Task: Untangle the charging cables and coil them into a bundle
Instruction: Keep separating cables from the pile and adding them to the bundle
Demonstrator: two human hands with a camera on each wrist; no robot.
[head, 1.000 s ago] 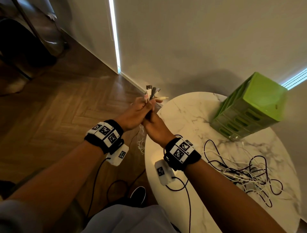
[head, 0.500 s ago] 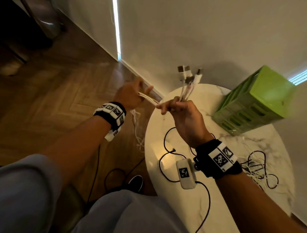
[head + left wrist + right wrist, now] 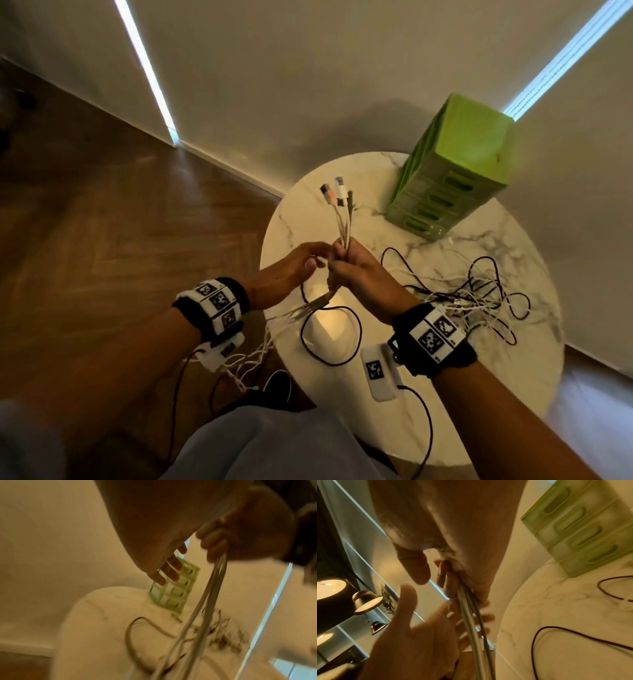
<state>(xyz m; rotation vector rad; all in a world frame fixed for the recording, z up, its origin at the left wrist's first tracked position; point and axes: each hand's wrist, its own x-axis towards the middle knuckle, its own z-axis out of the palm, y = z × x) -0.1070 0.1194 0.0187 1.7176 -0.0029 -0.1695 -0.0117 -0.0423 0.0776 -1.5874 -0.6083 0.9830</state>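
Observation:
My right hand [image 3: 342, 253] grips a bunch of white charging cables [image 3: 343, 226] upright over the round marble table [image 3: 445, 428]; their plugs [image 3: 337, 193] fan out above my fist. Below the fist the strands [image 3: 301, 310] trail down left, off the table edge. My left hand [image 3: 313, 258] hovers just left of the fist with straight fingers, holding nothing. In the right wrist view my curled fingers [image 3: 448, 582] wrap the cables [image 3: 471, 626], and the open left hand [image 3: 419, 628] is beside them. A tangle of black and white cables [image 3: 479, 301] lies on the table behind my right wrist.
A green plastic drawer unit [image 3: 455, 171] stands at the table's far side near the wall. A black cable loop [image 3: 329, 359] lies on the table's near part. Wooden floor [image 3: 120, 222] spreads to the left; my knee [image 3: 274, 445] is below the table edge.
My left hand has let go of the white strands it held out to the left and come back beside the right fist, fingers open. The right hand keeps its grip.

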